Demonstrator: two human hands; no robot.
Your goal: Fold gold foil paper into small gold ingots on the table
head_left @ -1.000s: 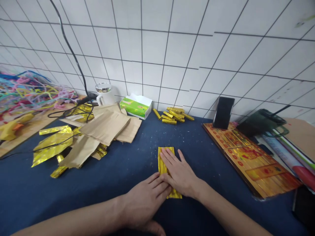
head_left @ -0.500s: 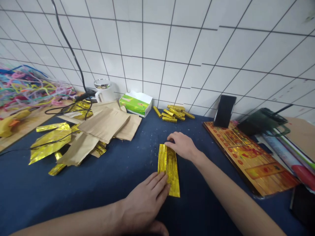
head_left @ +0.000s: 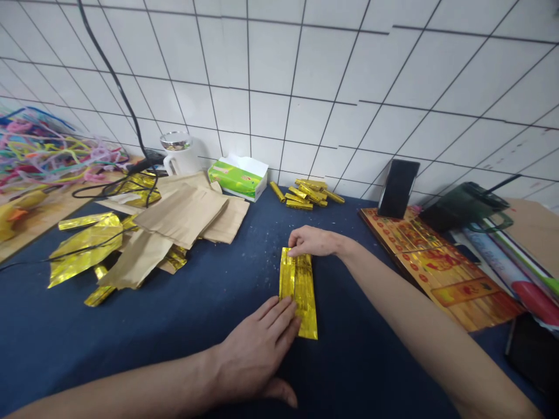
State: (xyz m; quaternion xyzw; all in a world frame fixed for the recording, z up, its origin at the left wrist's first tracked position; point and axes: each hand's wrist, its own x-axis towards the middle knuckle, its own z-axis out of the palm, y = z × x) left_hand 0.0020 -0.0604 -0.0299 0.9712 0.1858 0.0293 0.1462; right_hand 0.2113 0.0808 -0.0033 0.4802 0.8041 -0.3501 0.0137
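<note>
Shiny gold foil strip (head_left: 304,291) lies flat on dark blue table (head_left: 196,311). My left hand (head_left: 259,343) rests palm-down, fingers outstretched over the strip's left edge; my right hand (head_left: 318,241) arches at its far end, fingers curled, pinch unclear. Beyond: gold foil rolls (head_left: 311,193).

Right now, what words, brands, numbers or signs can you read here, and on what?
None can be read.
Green tissue pack: print too small and blurred.
Orange-red packet: markings too blurred.
Pale item at right: lettering too blurred.
Gold foil strip: no lettering visible.
</note>
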